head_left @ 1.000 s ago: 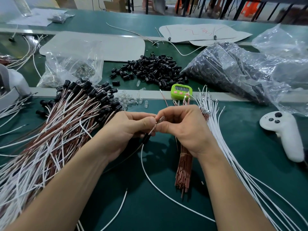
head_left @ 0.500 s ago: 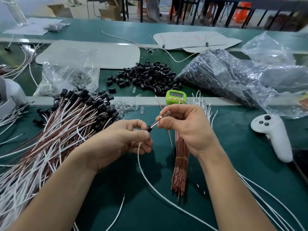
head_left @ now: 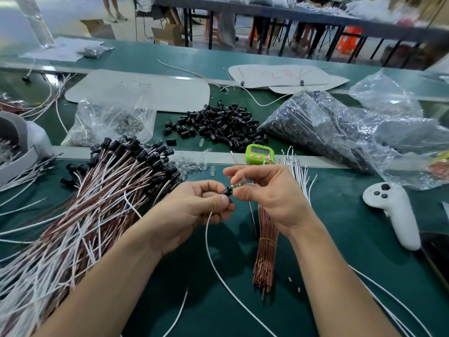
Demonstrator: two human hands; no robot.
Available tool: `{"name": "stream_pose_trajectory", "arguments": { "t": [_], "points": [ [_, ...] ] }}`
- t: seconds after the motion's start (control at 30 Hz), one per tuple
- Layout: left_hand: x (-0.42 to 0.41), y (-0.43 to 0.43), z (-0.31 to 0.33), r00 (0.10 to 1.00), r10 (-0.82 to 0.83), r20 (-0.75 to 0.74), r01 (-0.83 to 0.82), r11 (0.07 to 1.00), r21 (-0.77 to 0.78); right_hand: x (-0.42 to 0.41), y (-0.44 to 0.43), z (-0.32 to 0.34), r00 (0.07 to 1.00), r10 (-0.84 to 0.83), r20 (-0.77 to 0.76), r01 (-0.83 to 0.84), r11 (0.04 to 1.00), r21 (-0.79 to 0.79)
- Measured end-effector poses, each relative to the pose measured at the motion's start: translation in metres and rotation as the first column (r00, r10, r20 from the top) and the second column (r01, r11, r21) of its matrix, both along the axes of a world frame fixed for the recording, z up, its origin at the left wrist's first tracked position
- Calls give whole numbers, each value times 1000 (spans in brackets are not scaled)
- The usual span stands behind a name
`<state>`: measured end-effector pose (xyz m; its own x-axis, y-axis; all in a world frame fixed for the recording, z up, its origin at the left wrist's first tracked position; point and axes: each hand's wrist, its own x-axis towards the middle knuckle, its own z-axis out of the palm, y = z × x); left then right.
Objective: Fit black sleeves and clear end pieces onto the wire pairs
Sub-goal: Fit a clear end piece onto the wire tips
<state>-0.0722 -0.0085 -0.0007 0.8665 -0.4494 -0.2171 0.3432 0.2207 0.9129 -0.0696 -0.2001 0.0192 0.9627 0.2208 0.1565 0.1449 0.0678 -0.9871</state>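
My left hand (head_left: 194,210) pinches a black sleeve (head_left: 228,191) threaded on a wire pair; its white wire (head_left: 218,263) loops down over the green mat. My right hand (head_left: 269,193) pinches a clear end piece (head_left: 239,184) right against the sleeve. A loose pile of black sleeves (head_left: 218,125) lies beyond, and loose clear end pieces (head_left: 192,164) are scattered just past my hands. Finished wire pairs with sleeves (head_left: 97,190) are heaped on the left. A banded bundle of brown wires (head_left: 266,251) lies under my right wrist, and white wires (head_left: 301,176) fan out to its right.
A green timer (head_left: 258,153) stands behind my hands. A white controller (head_left: 393,210) lies on the right. Plastic bags of parts sit at the back right (head_left: 340,132) and back left (head_left: 109,122). Cardboard sheets (head_left: 138,91) lie farther back.
My hands have come closer together, so the clear end piece now meets the black sleeve. The camera view has tilted upward, showing more of the room.
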Motion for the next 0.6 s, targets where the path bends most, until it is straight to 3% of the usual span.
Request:
{"name": "stream_pose_trajectory", "arguments": {
  "t": [0.2,0.43,0.6],
  "points": [
    [-1,-3,0,999,25,36,-24,1000,-12,0,-2,-8,1000,29,-7,-29,999,38],
    [1,-4,1,990,91,109,-103,989,109,-1,-4,-18,1000,29,5,-29,999,18],
    [3,-5,-4,987,125,104,-136,985,110,-1,-3,-23,999,-43,21,43,999,8]
  ]
}}
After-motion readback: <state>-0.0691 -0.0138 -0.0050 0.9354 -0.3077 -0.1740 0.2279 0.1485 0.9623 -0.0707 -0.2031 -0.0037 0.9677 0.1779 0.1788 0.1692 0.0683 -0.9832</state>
